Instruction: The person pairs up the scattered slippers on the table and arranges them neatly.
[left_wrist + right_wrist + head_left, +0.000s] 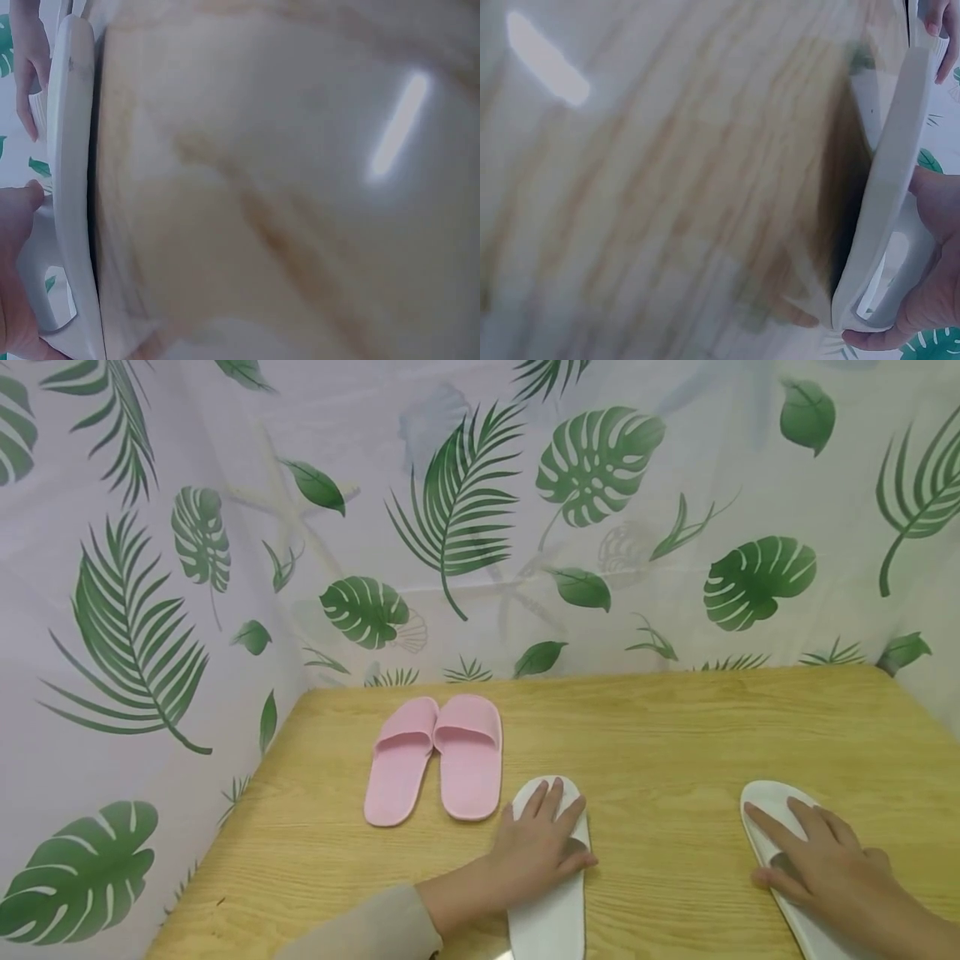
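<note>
A white slipper [547,918] lies toe away at the middle of the table. My left hand [534,839] spans its strap from above, fingers spread toward the toe, thumb at the right edge. Farther right, my right hand [843,864] grips a second white slipper [780,797] across its strap, thumb on the left side. In the right wrist view this slipper [889,172] stands tilted over a dark shadow, with fingers [874,339] at its edge. Seen from the left wrist, the other slipper [73,187] has a thin dark line beneath it.
A pair of pink slippers, left one [397,777] and right one [470,772], sits behind and left of my left hand. The wood-grain table [660,743] meets a leaf-patterned cloth [480,643] at the back and left.
</note>
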